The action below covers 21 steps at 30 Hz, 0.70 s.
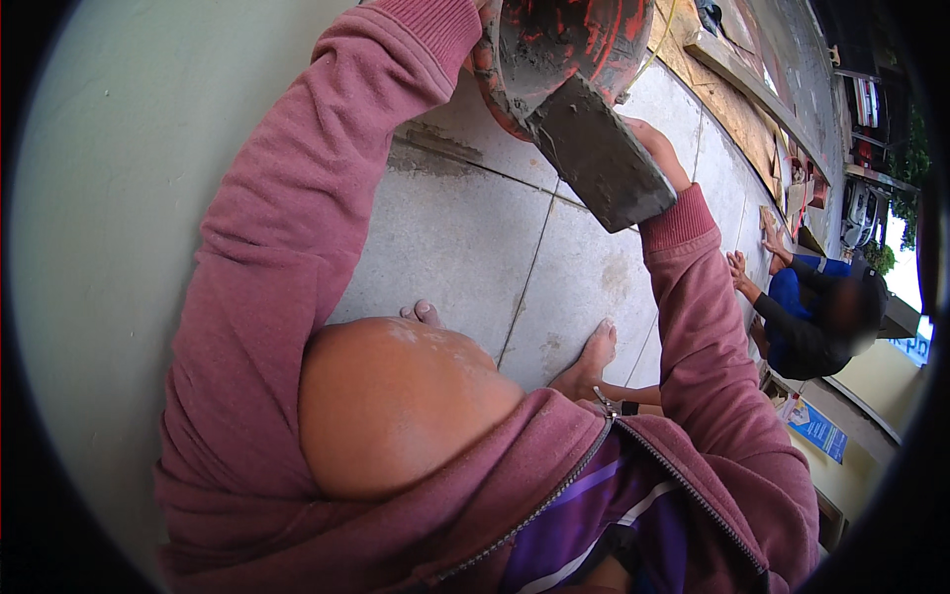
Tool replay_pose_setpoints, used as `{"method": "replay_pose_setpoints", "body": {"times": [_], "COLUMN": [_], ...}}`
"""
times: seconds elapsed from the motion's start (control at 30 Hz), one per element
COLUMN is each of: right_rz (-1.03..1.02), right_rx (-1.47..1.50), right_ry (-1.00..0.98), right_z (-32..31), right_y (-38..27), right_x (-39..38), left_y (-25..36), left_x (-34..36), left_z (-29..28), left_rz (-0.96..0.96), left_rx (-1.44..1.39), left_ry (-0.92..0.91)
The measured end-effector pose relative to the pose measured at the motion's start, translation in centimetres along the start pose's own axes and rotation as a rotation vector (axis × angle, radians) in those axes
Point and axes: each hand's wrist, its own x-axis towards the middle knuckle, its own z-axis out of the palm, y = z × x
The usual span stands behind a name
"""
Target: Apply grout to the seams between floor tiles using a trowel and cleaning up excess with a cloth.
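Observation:
A tilted orange-red bucket (489,74), smeared inside with wet grey mortar, is at the top of the view with its mouth facing me. My left hand (484,14) is at its left rim; only a sliver of it shows past the sleeve, and it appears to steady the bucket. In my right hand (661,150) is a rectangular plastering trowel (604,153), its flat face coated with grey mortar. One end of the blade meets the bucket's lower rim. The trowel's handle and most of my right fingers are hidden behind the blade.
A plain wall (129,247) rises close on my left. Pale tiles (445,238) with mortar stains cover the floor around my bare feet. Wooden boards (757,89) lie at the upper right. Another person (816,312) in dark clothing crouches at the right, hands near the floor.

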Motion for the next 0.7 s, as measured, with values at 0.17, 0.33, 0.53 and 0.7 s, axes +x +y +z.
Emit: {"method": "replay_pose_setpoints", "body": {"times": [0.17, 0.33, 0.53, 0.7], "right_rz": [0.19, -0.05, -0.373, -0.345], "right_rx": [0.124, -0.338, -1.123, -0.996], "right_ry": [0.077, 0.212, 0.154, 0.206], "right_z": [1.1, 3.9, 6.6, 6.1], "right_y": [5.2, 11.0, 11.5, 11.0], "right_x": [-2.5, 0.7, 1.4, 2.3], "left_y": [1.0, 0.5, 0.8, 0.8], "left_x": [0.2, 0.2, -0.3, 0.1], "left_z": [0.2, -0.5, -0.6, -0.1], "left_rz": [0.007, 0.05, 0.051, -0.009], "left_rx": [-0.222, -0.225, -0.18, -0.147], "left_ry": [0.138, 0.159, 0.174, 0.155]}}
